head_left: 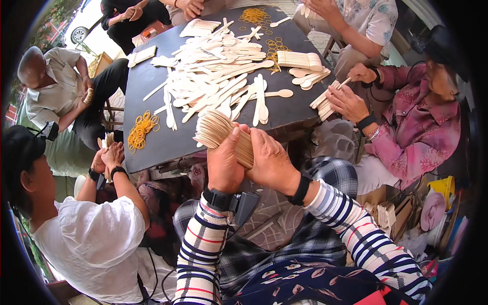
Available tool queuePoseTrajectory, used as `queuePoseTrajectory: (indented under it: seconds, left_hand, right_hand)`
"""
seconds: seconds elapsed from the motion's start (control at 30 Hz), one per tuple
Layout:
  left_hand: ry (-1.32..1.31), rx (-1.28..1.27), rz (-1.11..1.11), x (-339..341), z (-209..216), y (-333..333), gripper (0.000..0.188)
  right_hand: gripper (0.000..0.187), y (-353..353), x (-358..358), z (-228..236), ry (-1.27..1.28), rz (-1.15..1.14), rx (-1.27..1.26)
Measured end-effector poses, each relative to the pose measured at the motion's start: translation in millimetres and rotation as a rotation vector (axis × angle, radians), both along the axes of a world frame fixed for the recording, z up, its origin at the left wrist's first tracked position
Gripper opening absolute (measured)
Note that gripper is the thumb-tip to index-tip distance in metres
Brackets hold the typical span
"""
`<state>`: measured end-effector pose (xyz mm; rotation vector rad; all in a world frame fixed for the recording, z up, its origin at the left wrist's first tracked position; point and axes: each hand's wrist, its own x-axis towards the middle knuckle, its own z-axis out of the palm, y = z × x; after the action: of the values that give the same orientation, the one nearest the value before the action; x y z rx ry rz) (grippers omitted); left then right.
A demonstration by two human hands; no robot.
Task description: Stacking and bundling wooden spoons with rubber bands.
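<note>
A thick bundle of wooden spoons [216, 129] is held between my two hands, just over the near edge of the dark table. My left hand [225, 165] is wrapped round its left side, thumb along the top. Against its right side closes my right hand [272, 160], fingers partly hidden behind the bundle. The rounded spoon ends point up and left. Just beyond lies a large loose pile of wooden spoons [218, 66]. Left of the bundle, a heap of yellow rubber bands [143, 131] rests on the table.
The dark table [147, 94] also bears a stacked spoon bundle [301, 61] at the right and more rubber bands [254, 16] at the far side. Several people sit around it, handling spoons. A person in pink [412, 117] is close on my right, one in white [96, 234] on my left.
</note>
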<state>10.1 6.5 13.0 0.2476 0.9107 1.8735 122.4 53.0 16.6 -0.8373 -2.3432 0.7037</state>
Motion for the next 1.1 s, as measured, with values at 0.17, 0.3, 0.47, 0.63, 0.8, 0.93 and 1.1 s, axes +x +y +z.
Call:
queuePoseTrajectory:
  seconds: [0.17, 0.3, 0.47, 0.63, 0.8, 0.93, 1.1]
  left_hand:
    - [0.037, 0.000, 0.023, 31, 11, -35, 0.018]
    - [0.066, -0.031, 0.034, 51, 10, -64, 0.018]
    - [0.084, -0.036, -0.020, 70, 18, -88, 0.019]
    - [0.104, -0.064, -0.093, 61, 28, -99, 0.020]
    - [0.556, 0.007, -0.512, 78, 38, -94, 0.022]
    - [0.428, 0.026, -0.543, 88, 20, -83, 0.024]
    - [0.250, -0.164, -0.457, 51, -2, -60, 0.023]
  right_hand:
    - [0.041, -35, 23, 4, 0.003, -0.019, -0.183]
    - [0.042, -66, 41, 1, 0.008, -0.036, -0.154]
    - [0.050, -92, 66, 10, -0.024, -0.060, -0.213]
    - [0.069, -51, 101, 57, -0.010, 0.251, -0.371]
    - [0.056, -27, 95, 83, 0.347, 0.472, -0.370]
    - [0.029, -25, 84, 50, 0.356, 0.502, -0.683]
    - [0.018, 41, 68, 22, 0.395, 0.017, -0.516]
